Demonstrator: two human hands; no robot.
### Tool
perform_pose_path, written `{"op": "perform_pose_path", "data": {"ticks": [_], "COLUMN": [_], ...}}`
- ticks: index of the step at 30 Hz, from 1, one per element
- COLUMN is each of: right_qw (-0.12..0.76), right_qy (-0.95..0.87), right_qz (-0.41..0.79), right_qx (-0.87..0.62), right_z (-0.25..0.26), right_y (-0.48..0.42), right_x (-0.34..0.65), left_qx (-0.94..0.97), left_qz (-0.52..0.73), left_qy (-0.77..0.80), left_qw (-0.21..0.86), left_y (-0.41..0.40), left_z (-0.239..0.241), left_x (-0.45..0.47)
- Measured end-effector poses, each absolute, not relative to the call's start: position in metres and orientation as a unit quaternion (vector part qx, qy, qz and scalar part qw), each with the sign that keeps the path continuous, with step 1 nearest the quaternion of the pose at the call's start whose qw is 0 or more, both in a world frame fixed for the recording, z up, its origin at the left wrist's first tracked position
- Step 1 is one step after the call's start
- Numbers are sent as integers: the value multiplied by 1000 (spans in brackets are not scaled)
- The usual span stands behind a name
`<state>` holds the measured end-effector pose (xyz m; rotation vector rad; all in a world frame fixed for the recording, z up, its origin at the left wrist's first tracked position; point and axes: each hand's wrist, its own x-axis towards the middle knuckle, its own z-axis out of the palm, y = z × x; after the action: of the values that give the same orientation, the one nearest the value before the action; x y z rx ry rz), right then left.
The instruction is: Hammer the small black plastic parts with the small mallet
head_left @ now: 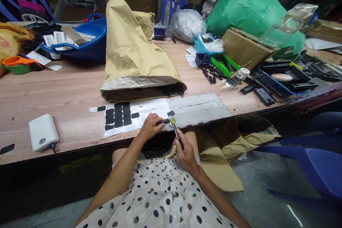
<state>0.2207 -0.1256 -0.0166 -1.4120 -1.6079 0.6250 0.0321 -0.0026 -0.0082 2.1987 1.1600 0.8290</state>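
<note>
My left hand (150,127) is closed around a slim black stick-like piece (164,121), its free end pointing right over the table edge. In my right hand (186,152) is a small hammer (172,120) with a yellow-green round head and a thin metallic shaft. The hammer's head is at the tip of the black piece; whether they touch I cannot tell. Under them lies a grey board (203,108) with a small black rounded square (171,113) near the tools. Left of it, a white sheet (144,108) carries rows of black rounded squares (118,115).
An open brown paper sack (139,53) lies beyond the sheet. A white power bank (43,131) with a cable sits at left, a blue basin (88,39) behind it. To the right are a clear bottle (236,78), a green tray (224,65) and piled black parts (291,73).
</note>
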Motion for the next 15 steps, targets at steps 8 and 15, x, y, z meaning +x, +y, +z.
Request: {"op": "perform_pose_path", "data": {"ticks": [8, 15], "right_qw": [450, 453], "right_qy": [-608, -545], "right_qz": [294, 187], "right_qx": [-584, -680], "right_z": [-18, -21], "right_y": [-124, -102], "right_x": [223, 254], "left_qx": [806, 811], "left_qz": [314, 305], "left_qy": [439, 455], "left_qw": [242, 205], "left_y": [-5, -10], "left_z": [-9, -13], "left_x": [35, 38]}}
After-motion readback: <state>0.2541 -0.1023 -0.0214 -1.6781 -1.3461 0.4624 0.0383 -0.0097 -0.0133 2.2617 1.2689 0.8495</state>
